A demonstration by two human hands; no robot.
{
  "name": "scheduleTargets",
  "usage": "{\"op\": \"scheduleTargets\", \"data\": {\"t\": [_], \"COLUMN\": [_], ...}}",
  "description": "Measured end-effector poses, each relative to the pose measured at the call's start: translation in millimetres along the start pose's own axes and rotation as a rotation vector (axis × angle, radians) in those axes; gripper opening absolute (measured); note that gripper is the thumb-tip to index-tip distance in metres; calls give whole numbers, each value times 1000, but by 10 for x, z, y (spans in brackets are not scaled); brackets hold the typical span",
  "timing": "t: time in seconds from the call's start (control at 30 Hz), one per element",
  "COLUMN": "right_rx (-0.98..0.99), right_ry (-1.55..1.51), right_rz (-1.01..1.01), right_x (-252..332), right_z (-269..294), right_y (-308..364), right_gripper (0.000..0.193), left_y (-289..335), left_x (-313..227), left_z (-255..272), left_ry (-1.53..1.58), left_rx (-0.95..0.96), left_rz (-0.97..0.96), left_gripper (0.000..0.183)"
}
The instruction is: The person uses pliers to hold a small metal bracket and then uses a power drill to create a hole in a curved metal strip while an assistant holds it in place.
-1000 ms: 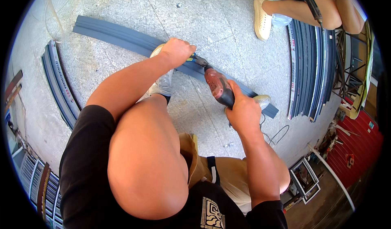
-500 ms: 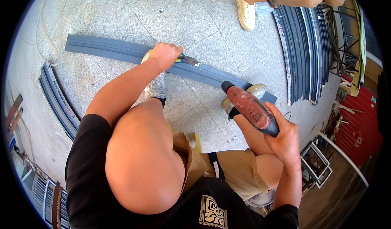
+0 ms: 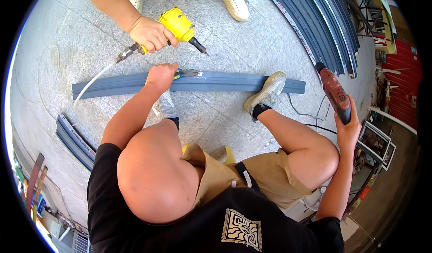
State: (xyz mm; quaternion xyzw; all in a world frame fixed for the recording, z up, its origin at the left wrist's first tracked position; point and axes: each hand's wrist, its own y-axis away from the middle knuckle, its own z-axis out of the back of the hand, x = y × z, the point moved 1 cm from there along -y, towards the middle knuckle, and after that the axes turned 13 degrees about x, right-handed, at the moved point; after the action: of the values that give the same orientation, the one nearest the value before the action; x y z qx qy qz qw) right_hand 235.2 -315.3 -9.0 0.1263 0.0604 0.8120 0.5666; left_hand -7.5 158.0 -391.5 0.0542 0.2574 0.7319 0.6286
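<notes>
My left hand (image 3: 161, 77) is closed around a pair of pliers (image 3: 188, 73) with blue and yellow handles. Their jaws rest at a small bright spot on a long grey profile strip (image 3: 225, 84) lying across the floor. Both my shoes press on or beside the strip. Off to the right, my right hand (image 3: 348, 128) grips a red power drill (image 3: 334, 90), its dark nose pointing away from me. Across the strip, a co-worker's hand (image 3: 150, 34) holds a yellow air-powered rivet gun (image 3: 177, 25), its tip above the floor just beyond the pliers.
A pale air hose (image 3: 92, 81) trails from the yellow tool over the strip's left end. More dark profiles (image 3: 310, 19) are stacked at the far right, and a shorter bundle (image 3: 74, 140) lies at left. A thin cable (image 3: 310, 118) runs near my right knee.
The drill has swung right, away from the strip. The co-worker's hand with the yellow rivet gun has come into view at the top. My left hand still holds the pliers at the strip.
</notes>
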Motion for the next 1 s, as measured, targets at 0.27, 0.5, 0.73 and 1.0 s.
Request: {"op": "scheduleTargets", "data": {"t": [0.27, 0.5, 0.73, 1.0], "right_rx": [80, 225, 321, 332], "right_ry": [-39, -44, -20, -109], "right_rz": [-125, -188, -132, -123], "right_x": [-718, -807, -843, -740], "right_z": [-226, -284, -312, -299], "right_y": [-167, -98, -123, -152], "right_gripper": [72, 72, 75, 75], "left_y": [-7, -62, -125, -121], "left_x": [-25, 15, 56, 9], "left_z": [23, -94, -209, -211], "left_ry": [-15, -256, -147, -261], "left_rx": [-21, -96, -22, 411], "left_rz": [-11, -2, 11, -98], "left_gripper": [18, 32, 46, 33]}}
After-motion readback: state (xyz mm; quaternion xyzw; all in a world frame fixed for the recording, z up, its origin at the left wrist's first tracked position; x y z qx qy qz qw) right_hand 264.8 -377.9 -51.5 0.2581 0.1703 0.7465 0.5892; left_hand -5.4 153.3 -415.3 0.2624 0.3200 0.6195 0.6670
